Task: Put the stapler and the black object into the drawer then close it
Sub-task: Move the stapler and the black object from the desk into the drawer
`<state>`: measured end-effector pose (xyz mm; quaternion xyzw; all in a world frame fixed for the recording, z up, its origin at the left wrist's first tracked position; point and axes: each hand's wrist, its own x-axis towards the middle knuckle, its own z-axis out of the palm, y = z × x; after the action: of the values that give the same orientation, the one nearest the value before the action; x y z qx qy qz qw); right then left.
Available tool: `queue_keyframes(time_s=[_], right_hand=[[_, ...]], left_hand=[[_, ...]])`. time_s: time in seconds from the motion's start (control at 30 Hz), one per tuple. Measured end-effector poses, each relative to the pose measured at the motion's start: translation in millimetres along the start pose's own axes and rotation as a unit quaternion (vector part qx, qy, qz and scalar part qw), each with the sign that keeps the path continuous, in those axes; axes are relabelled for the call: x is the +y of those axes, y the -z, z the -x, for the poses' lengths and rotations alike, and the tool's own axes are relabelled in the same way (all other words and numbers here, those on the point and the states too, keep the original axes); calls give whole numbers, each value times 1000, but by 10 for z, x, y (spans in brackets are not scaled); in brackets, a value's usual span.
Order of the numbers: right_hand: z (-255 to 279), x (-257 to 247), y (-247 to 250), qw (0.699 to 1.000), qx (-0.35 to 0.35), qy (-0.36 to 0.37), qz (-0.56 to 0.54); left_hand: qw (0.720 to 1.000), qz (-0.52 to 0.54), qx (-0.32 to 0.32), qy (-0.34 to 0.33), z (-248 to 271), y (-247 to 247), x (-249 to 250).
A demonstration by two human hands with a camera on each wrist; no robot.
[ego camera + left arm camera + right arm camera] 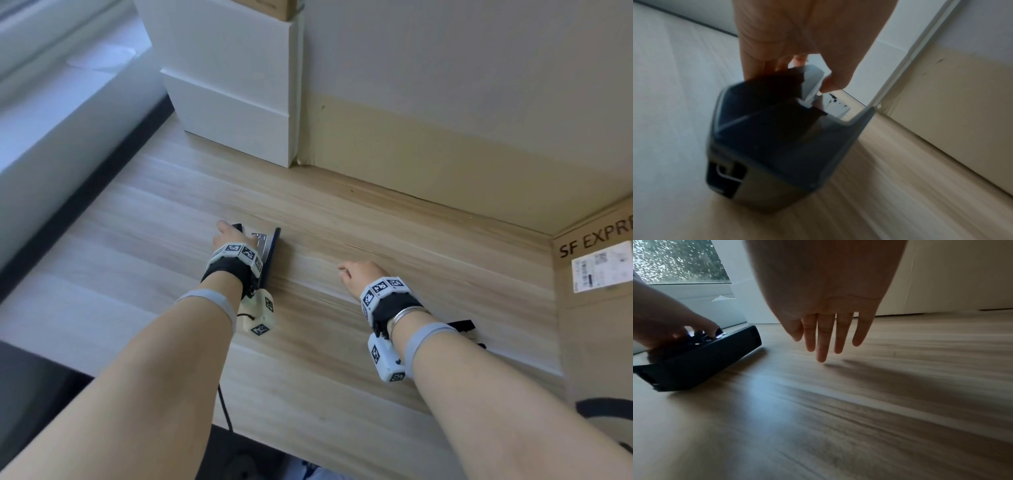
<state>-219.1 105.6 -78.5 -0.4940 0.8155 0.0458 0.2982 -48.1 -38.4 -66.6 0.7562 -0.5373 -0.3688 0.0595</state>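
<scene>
A dark stapler [270,250] with a metal inner part lies on the wooden desk [376,212], tilted up on one long edge. My left hand [229,236] grips it from above, fingers and thumb curled round its top [797,76]. The left wrist view shows the stapler [777,138] blurred and close below the palm. In the right wrist view the stapler [705,360] sits at the left under the left hand [674,324]. My right hand [356,274] hovers over bare desk, fingers [824,345] straight and holding nothing. A black object [462,324] lies mostly hidden behind my right wrist.
A white stepped unit [233,85] stands at the back against the wall. A cardboard box [596,274] marked SF EXPRESS stands at the right edge. A window sill [51,113] runs along the left. A black cable [224,407] hangs at the desk's front edge.
</scene>
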Motion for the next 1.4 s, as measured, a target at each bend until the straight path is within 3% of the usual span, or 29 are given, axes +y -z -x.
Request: queue_keyframes(time_s=[0.13,0.3,0.5,0.6,0.73,1.07,1.4], right_hand=[[5,-29,-18,1000,-10,-5,9],[35,-68,-89,1000,-19,-13,13],[106,-120,-195,999,-11,-9,29],[152,-139,-234,999,-4,-4,32],[217,-159,-273,999,-2,-8,31],[450,-658,-402,999,13,7,52],[661,-1679,-965,994,34,67,85]], left_hand=[[998,2,-7,-59,66,14,-46],[983,-6,-52,-179,111,95,-117],[979,-29,-101,-173,350,-67,-91],[963,-100,-125,-216,456,-177,-84],[948,-150,-105,-259,502,-175,-118],[950,-139,-70,-272,548,459,-597],[966,-117,0,-231,626,1382,-1785]])
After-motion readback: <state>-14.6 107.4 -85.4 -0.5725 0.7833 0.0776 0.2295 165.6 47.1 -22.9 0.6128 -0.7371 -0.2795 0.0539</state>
